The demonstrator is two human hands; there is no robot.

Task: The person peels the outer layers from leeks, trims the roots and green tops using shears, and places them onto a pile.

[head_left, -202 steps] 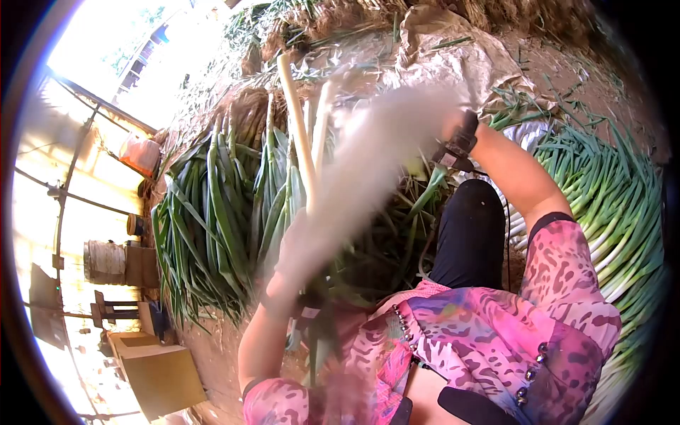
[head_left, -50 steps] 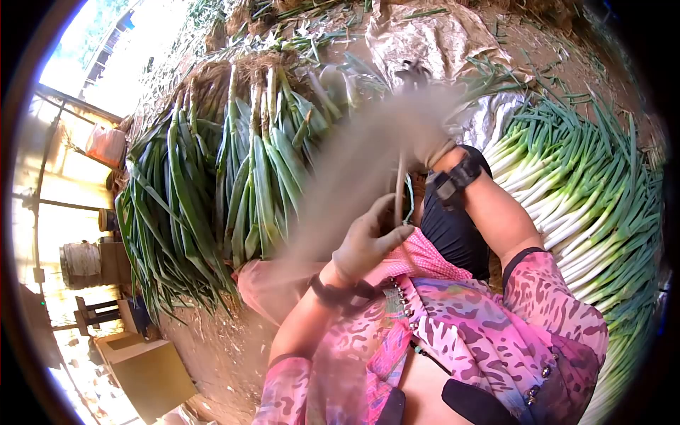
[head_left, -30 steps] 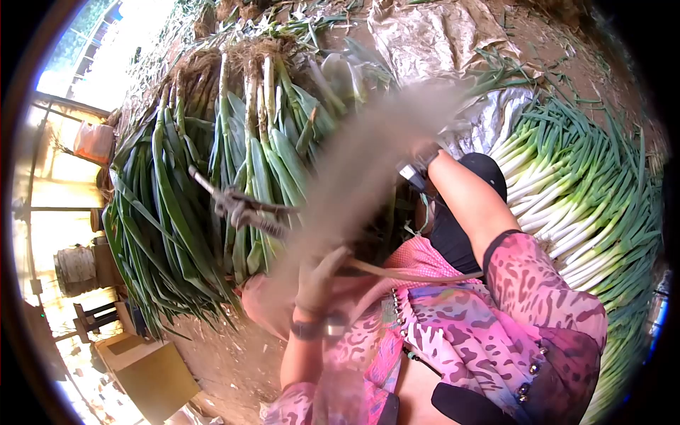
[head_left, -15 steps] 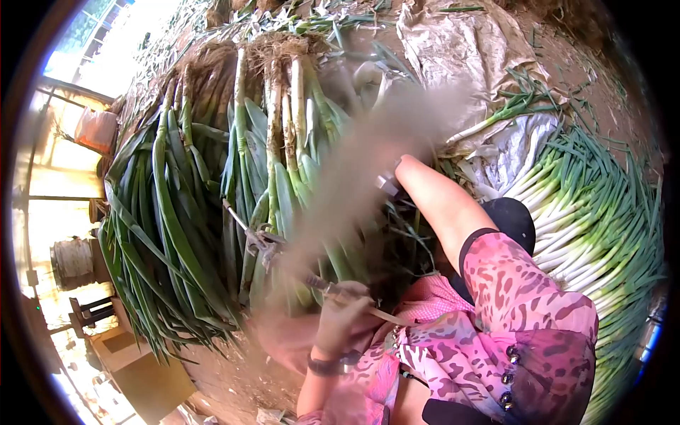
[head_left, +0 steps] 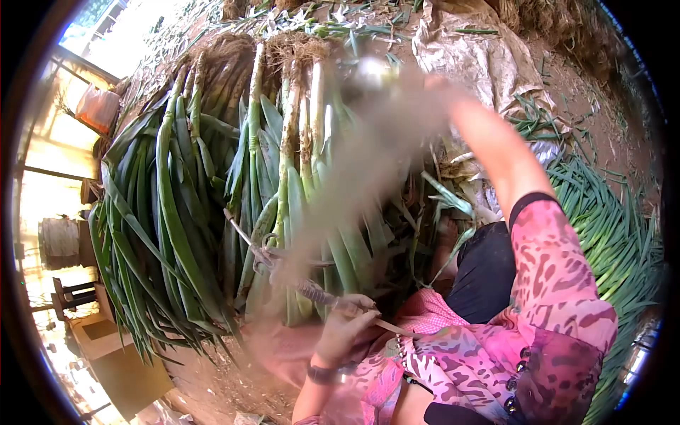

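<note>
My left hand (head_left: pixel 345 327) is closed around the ridged handle of what looks like an air gun (head_left: pixel 315 289), its thin metal nozzle pointing up and left over green leaves. A pale hose runs from this hand toward my shirt. My right arm reaches forward; a grey-brown blur hides most of my right hand (head_left: pixel 428 88), and I cannot tell what its fingers hold. Near it shows a whitish blurred patch. Large spring onions (head_left: pixel 166 184) lie in a thick heap left and ahead, roots at the far end, some stalks (head_left: pixel 289 131) brown-streaked.
Thinner spring onions (head_left: pixel 616 227) are piled along my right. A crumpled pale sheet (head_left: pixel 478 46) covers soil ahead, with leaf scraps (head_left: pixel 535 124) beside it. Loose leaves (head_left: pixel 450 195) lie by my dark-trousered leg (head_left: pixel 485 262). At left stand a cardboard box (head_left: pixel 131 379) and a white container (head_left: pixel 60 243).
My right hand has moved forward, away from my body, and my right arm is straighter. My left hand keeps its hold on the air gun. The view has shifted slightly.
</note>
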